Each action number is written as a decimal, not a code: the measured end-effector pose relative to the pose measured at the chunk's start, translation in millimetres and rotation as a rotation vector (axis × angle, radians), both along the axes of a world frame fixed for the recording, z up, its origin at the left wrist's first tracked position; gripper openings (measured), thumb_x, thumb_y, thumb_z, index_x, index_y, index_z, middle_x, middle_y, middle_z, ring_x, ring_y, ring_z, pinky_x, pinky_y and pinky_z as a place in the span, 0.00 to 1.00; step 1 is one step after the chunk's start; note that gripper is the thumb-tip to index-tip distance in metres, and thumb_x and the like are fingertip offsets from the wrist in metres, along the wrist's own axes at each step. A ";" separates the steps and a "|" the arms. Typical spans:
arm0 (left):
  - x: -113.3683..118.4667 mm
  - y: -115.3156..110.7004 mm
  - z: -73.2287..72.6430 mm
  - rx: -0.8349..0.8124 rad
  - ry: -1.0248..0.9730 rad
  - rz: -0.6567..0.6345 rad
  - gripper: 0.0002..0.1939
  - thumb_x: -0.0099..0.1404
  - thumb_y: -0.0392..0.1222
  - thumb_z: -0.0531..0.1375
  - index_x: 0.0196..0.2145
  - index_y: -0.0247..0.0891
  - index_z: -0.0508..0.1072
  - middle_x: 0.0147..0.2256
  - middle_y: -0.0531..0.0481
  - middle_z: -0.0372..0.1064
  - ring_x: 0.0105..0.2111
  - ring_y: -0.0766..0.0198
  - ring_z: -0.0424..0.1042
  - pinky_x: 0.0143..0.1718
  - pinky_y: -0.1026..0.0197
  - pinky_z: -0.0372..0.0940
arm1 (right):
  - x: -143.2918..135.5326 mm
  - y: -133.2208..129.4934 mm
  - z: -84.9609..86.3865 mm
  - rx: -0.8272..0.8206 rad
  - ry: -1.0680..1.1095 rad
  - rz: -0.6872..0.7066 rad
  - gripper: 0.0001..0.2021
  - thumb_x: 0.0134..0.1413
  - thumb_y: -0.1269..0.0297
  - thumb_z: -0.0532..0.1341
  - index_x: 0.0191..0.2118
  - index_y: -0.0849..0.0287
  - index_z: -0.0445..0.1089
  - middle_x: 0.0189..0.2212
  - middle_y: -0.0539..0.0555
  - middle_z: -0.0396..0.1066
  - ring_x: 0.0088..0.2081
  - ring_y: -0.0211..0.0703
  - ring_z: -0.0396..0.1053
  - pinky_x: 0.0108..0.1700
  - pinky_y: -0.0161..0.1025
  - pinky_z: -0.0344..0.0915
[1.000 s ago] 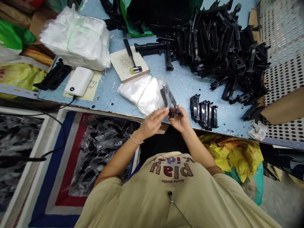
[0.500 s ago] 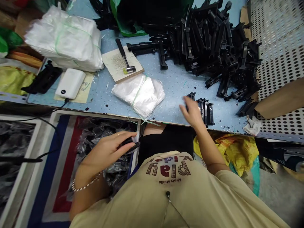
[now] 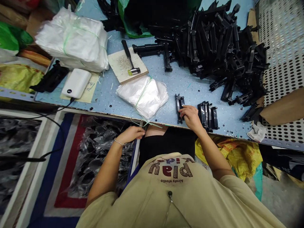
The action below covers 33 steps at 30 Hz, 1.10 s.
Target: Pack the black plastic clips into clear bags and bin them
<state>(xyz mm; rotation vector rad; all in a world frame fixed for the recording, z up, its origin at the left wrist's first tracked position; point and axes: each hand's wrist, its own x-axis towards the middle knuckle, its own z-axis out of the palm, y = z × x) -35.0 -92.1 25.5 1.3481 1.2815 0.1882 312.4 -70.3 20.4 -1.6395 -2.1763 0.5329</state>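
Observation:
My right hand [image 3: 192, 117] is at the bench's front edge, its fingers closed on the near end of a slim black plastic part [image 3: 180, 103] that lies on the blue top. Just right of that hand, several similar black parts [image 3: 207, 115] stand side by side. Below the bench edge, my left hand [image 3: 132, 134] is closed, fingertips together; a small dark bit shows at the tips, too little to name. Between the hands, on the bench, lies a stack of clear plastic bags [image 3: 144, 95] tied with green string.
A big heap of black parts [image 3: 213, 47] covers the back right. A small hammer [image 3: 130, 60] lies on a board [image 3: 116, 63]. A white power bank [image 3: 76, 83] and a thick bag bundle [image 3: 76, 41] are at left. Below stands a crate [image 3: 95, 148] of bagged parts.
My right hand has come nearer the edge and the black part has shifted left, apart from the row. My left hand has moved right towards the bench; the dark object in it is now mostly hidden.

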 end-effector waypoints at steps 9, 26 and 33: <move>74.9 117.0 -11.1 0.812 0.179 0.161 0.06 0.64 0.34 0.65 0.29 0.39 0.76 0.37 0.44 0.75 0.42 0.54 0.73 0.50 0.50 0.71 | 14.9 -15.8 -4.6 -0.120 -0.100 -0.385 0.36 0.55 0.50 0.67 0.63 0.70 0.67 0.56 0.75 0.70 0.57 0.72 0.67 0.58 0.64 0.66; 59.8 124.4 -18.8 0.538 -0.047 0.342 0.07 0.62 0.36 0.63 0.26 0.39 0.73 0.33 0.50 0.73 0.38 0.60 0.73 0.49 0.55 0.69 | -36.2 18.9 12.3 -1.115 1.637 -0.257 0.19 0.68 0.51 0.58 0.42 0.63 0.76 0.41 0.61 0.82 0.33 0.40 0.77 0.29 0.32 0.73; 76.6 113.5 -16.8 0.768 0.186 0.226 0.03 0.65 0.34 0.63 0.33 0.39 0.74 0.41 0.42 0.74 0.43 0.53 0.73 0.51 0.50 0.68 | -32.5 7.6 8.7 -1.084 1.607 -0.381 0.19 0.71 0.50 0.55 0.38 0.60 0.74 0.39 0.59 0.81 0.32 0.39 0.76 0.29 0.30 0.74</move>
